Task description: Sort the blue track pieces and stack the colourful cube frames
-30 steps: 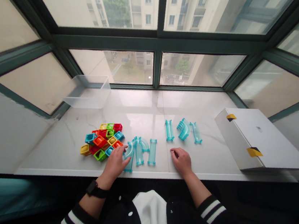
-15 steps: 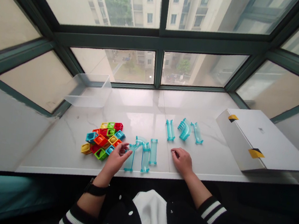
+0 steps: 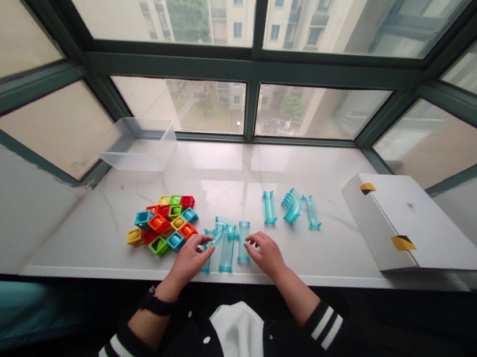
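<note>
Translucent teal track pieces lie in a group at the front middle of the ledge. My left hand is over the group's left side, thumb and fingers apart, partly covering a straight track piece. A curved track piece lies behind another straight one, their ends close together or overlapping. My right hand is open at the right edge of the rightmost straight piece, its fingertips near or touching it. Whether either hand grips a piece is hard to see.
Left of my hands is a pile of coloured hollow cube blocks. Farther right lie a straight track piece, a ribbed curved one and a slightly bent one. A clear plastic bin stands back left, a white box at right.
My right hand has moved left from the bare ledge to the rightmost straight piece of the group. My left hand has shifted slightly right, over the leftmost pieces. The middle straight piece sits straighter.
</note>
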A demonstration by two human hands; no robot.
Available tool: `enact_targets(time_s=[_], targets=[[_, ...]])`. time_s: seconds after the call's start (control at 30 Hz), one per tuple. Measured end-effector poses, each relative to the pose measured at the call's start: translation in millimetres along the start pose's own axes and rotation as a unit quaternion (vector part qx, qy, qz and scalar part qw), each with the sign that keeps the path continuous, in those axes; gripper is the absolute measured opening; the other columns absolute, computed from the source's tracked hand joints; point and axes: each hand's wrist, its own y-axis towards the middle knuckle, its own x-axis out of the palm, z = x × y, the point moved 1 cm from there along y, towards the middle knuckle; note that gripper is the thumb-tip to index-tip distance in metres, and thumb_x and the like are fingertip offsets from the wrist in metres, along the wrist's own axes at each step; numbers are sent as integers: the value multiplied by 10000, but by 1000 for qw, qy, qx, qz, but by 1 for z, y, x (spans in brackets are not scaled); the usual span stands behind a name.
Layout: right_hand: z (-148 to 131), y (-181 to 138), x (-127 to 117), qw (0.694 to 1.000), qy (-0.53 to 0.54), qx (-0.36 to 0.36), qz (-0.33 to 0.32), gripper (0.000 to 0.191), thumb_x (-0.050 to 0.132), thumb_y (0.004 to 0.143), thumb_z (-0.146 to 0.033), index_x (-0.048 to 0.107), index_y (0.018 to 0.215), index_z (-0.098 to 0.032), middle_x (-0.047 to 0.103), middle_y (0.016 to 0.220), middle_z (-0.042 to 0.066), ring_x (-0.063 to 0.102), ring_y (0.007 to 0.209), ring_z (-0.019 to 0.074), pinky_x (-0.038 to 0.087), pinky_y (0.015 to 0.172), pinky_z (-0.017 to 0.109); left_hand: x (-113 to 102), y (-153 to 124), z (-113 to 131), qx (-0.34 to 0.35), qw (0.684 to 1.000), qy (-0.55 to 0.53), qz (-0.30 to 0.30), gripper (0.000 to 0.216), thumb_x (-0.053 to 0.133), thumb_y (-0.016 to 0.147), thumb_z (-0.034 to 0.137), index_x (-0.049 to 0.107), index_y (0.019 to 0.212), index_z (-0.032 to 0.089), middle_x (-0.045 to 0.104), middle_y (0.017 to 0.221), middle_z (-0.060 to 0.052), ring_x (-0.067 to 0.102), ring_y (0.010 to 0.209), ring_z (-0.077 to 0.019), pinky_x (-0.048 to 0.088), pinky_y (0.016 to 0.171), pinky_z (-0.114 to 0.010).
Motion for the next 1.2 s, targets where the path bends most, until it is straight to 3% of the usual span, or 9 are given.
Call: enact_targets(time_s=[0.17, 0.4, 0.6, 0.67, 0.83, 1.03, 1.2], targets=[[-25, 20, 21, 992, -53, 94, -64, 231, 735, 936, -459, 759, 873, -238, 700, 900, 35, 630, 819, 188, 404, 696, 286, 5, -8, 8, 52, 997, 62, -18, 265, 672, 899, 411, 734, 1082, 230, 710, 1076, -77, 697, 1010, -258, 583, 805, -366], [-22, 25, 34, 985, -3, 159, -69, 195, 649, 922, -264, 745, 759, -217, 740, 813, 33, 634, 771, 179, 372, 663, 275, 13, -12, 3, 56, 995, 67, -45, 243, 669, 921, 382, 727, 1104, 232, 713, 1083, -74, 705, 943, -230, 580, 873, -380], [-22, 26, 37, 988, -18, 143, -61, 241, 683, 914, -413, 754, 778, -226, 734, 829, 51, 630, 808, 207, 350, 672, 291, 15, -13, 5, 51, 995, 68, -59, 263, 671, 931, 398, 745, 1128, 239, 712, 1090, -73, 710, 943, -230, 574, 881, -380], [-22, 26, 40, 989, -21, 136, -56, 222, 687, 902, -385, 740, 759, -225, 726, 842, 55, 618, 815, 210, 342, 677, 293, 15, -13, 6, 56, 994, 69, -63, 267, 664, 934, 388, 751, 1142, 244, 715, 1083, -71, 713, 937, -229, 573, 875, -375], [-17, 27, 41, 980, 73, 185, -29, 243, 639, 849, -296, 616, 621, -216, 636, 681, 4, 560, 697, 175, 323, 647, 283, 16, -14, 8, 66, 992, 86, -69, 264, 656, 929, 335, 736, 1158, 230, 714, 1093, -83, 709, 977, -247, 563, 919, -397], [-7, 27, 35, 968, 132, 212, -9, 261, 530, 835, -338, 488, 604, -224, 512, 617, -33, 496, 664, 157, 313, 624, 267, 20, -14, 9, 80, 988, 115, -68, 246, 671, 904, 264, 708, 1147, 242, 700, 1120, -88, 684, 1051, -269, 542, 953, -410], [8, 29, 32, 949, 206, 239, -19, 233, 515, 786, -392, 502, 620, -229, 461, 562, -52, 461, 602, 146, 328, 589, 259, 23, -13, 11, 87, 983, 147, -68, 191, 683, 903, 252, 700, 1093, 244, 693, 1091, -83, 672, 1050, -275, 526, 942, -406]])
